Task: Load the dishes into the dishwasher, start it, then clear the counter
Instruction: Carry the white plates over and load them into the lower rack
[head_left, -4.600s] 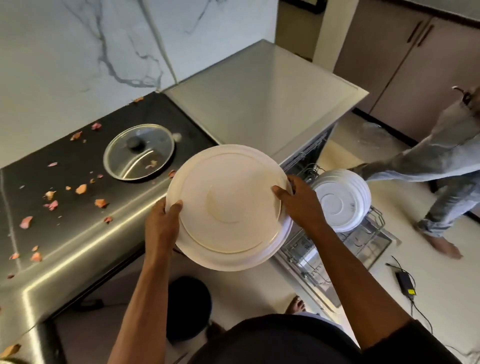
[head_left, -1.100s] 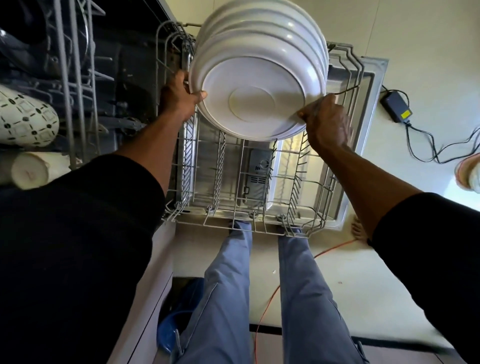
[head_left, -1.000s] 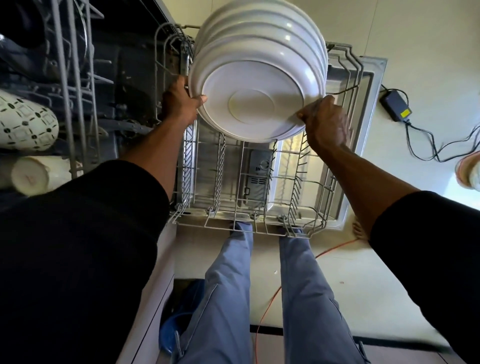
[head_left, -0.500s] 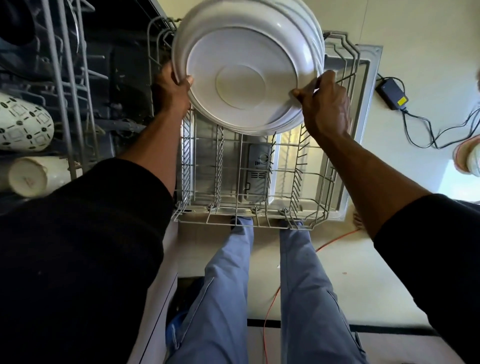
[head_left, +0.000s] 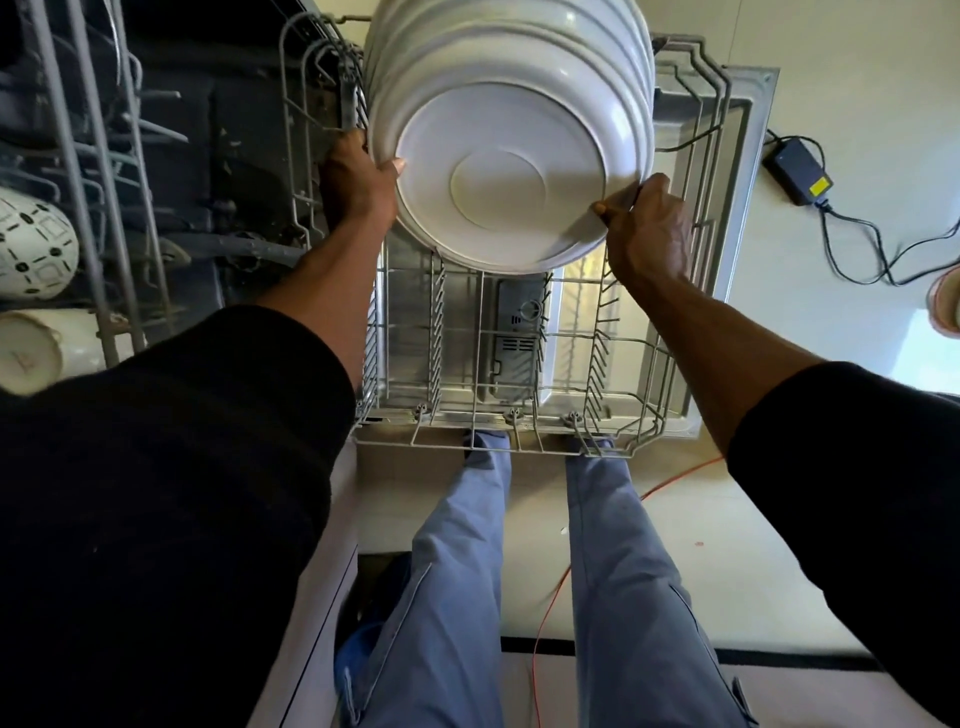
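Gripping front plate (head_left: 498, 182), left hand (head_left: 358, 182), right hand (head_left: 649, 234), one rack (head_left: 519, 415)

Black sleeves (head_left: 182, 467) are worn, ended partway along the forearms; the left hand (head_left: 358, 182) and right hand (head_left: 649, 234) are left bare. Blue-grey trousers (head_left: 457, 597) are worn.

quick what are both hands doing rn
Left hand: grips the white plate by its left edge.
Right hand: grips the same plate's right edge.

A black power adapter (head_left: 797, 169) with a yellow label lies on the pale floor (head_left: 841, 312); a thin orange cable (head_left: 534, 675) runs across it.
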